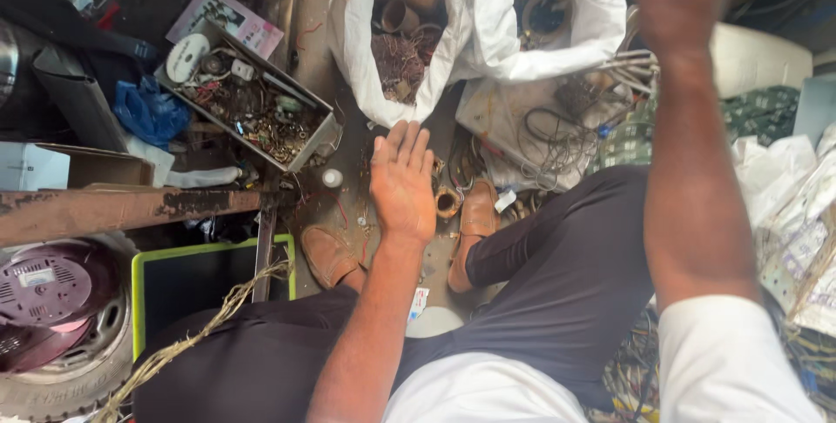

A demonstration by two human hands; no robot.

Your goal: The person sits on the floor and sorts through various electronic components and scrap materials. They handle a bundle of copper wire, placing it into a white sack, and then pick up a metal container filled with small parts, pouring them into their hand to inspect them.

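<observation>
Sitting over dark trousers (557, 284) and brown shoes (477, 218), a person stretches the left hand (402, 181) flat, fingers spread and holding nothing, above a small brass ring (447, 202) on the littered floor (348, 162). The right hand (681, 0) is raised and blurred, so its grip cannot be told. Beyond lie a tray of scrap parts (252, 101) and two white sacks (353, 31) of metal scrap.

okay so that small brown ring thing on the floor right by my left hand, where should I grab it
Pinch the ring by its rim, coming straight down from above. It seems to lie with its open hole facing up, so a finger can go inside and the thumb outside. The left hand is open just beside it; a shoe crowds the other side.
</observation>
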